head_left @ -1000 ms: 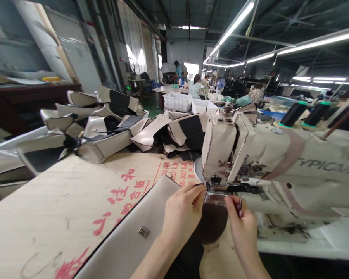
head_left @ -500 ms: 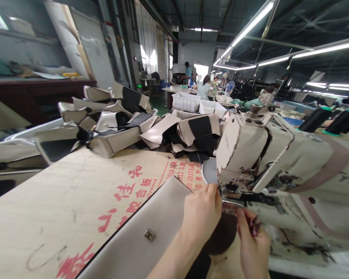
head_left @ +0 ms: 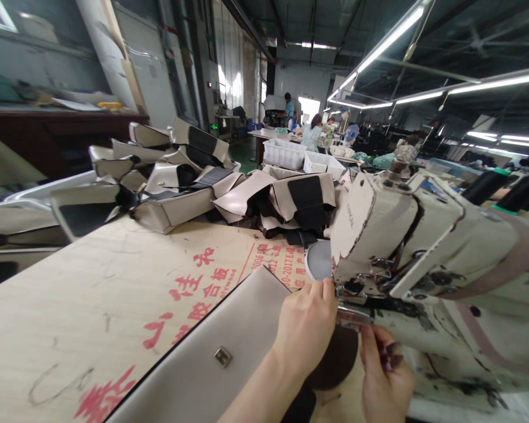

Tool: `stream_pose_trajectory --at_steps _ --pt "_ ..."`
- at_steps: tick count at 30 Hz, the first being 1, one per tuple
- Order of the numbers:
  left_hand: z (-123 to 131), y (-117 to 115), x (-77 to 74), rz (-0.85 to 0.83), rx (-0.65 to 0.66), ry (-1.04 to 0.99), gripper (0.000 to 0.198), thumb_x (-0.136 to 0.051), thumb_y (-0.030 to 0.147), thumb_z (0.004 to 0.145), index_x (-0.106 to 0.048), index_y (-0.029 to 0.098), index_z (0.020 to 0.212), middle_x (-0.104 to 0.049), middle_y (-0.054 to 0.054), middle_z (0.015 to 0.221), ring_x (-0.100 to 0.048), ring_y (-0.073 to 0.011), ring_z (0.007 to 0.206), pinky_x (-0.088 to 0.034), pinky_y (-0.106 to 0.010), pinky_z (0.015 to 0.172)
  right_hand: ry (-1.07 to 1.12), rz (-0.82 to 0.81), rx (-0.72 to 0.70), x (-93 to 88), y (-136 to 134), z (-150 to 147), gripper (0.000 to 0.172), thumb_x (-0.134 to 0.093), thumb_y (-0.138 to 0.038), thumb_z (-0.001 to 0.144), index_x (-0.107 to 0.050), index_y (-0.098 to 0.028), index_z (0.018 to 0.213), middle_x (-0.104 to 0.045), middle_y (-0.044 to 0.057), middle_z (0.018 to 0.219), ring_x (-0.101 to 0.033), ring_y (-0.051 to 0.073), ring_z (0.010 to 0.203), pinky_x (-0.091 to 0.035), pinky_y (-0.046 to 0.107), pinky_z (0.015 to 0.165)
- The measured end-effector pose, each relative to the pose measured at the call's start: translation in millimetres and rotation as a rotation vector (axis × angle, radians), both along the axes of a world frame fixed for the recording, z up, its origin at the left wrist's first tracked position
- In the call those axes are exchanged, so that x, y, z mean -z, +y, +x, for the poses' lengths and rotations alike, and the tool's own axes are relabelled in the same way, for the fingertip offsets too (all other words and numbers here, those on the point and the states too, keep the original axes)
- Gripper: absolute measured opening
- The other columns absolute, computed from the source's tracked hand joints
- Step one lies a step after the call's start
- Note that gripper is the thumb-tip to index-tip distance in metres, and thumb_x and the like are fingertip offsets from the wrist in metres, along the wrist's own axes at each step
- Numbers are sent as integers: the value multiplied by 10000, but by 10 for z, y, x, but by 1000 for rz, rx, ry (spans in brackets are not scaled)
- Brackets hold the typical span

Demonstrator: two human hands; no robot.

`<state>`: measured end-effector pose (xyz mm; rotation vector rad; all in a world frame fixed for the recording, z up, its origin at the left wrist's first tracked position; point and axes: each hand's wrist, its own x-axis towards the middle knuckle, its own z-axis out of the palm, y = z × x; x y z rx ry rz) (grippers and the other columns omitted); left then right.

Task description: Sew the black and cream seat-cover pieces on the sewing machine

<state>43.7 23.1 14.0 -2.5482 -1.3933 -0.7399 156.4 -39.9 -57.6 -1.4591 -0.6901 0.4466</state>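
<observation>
A light grey leather bag panel (head_left: 242,335) with dark edging and a small metal clasp plate (head_left: 223,356) lies slanted on the board. My left hand (head_left: 306,323) is closed on its far right edge, right by the presser area of the sewing machine (head_left: 379,235). A dark brown rounded flap (head_left: 337,358) hangs between my hands below the machine arm. My right hand (head_left: 385,370) pinches at the edge just under the needle area; what its fingertips hold is hard to make out. Something dark and purplish shows among its curled fingers. Behind my left hand stands a grey rounded piece (head_left: 320,260).
A plywood board (head_left: 127,305) with red printed characters covers the work surface. Beige and black bag pieces (head_left: 189,188) are heaped along its far edge. White crates (head_left: 284,154) and people at tables are further back. Black thread cones (head_left: 485,185) stand at the right.
The bag panel has slid slightly towards the lower left. My right hand has shifted a little down and right, its fingers still pinched. The left hand keeps nearly the same place.
</observation>
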Motion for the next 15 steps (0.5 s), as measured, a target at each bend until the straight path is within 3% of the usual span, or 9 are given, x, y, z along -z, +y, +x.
stream_pose_trajectory --at_steps 5,11,15 --pt "10 11 -6 -57 -12 -25 92 -422 147 860 -492 188 816 -589 -2 727 -606 -202 618 -512 -329 511 -120 44 32 11 1 7 335 -632 -474 714 -647 -156 818 -652 37 784 -565 153 751 -446 242 700" --pt "18 14 -32 -75 -31 -57 107 -426 150 856 -520 188 823 -602 4 716 -617 -201 610 -501 -324 506 -386 103 -14 110 -3 102 244 -624 -403 753 -667 -169 805 -675 34 764 -597 137 695 -469 194 611" --pt "28 25 -65 -124 -38 -58 155 -394 153 865 -543 186 832 -618 -4 736 -626 -202 634 -485 -319 522 -390 157 -63 97 10 76 175 -605 -342 781 -668 -185 825 -681 29 811 -612 132 760 -476 180 657"
